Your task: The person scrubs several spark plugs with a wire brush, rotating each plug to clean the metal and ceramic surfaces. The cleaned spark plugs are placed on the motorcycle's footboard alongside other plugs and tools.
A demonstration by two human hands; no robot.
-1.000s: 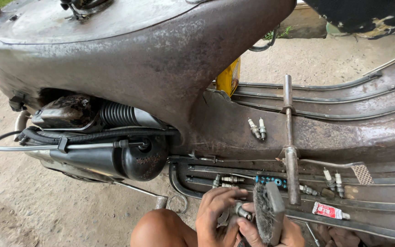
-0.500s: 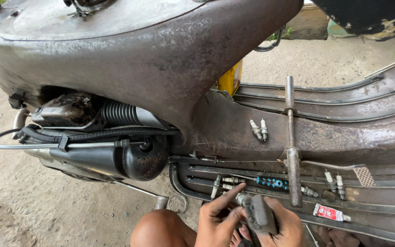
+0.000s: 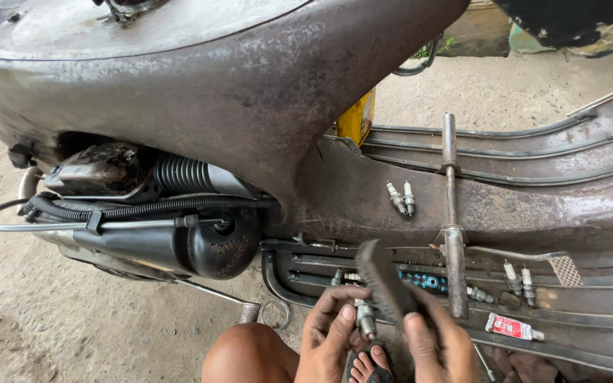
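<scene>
Left hand (image 3: 333, 333) fingers pinched; right hand (image 3: 438, 340) closed in grip; hands close together, low in view

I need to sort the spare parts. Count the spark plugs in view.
5 clear: one in the left hand at, two on the floorboard hump, two near the mesh plate. Small parts by the socket bar may be more.

Pretty cramped here. The long wrench (image 3: 451, 213) stands right across the footboard (image 3: 576, 206), with spark plugs (image 3: 401, 198) left of it and more plugs (image 3: 517, 278) on the right. Engine (image 3: 179, 227) blocks the left. Open dirt (image 3: 72, 326) near left.
</scene>
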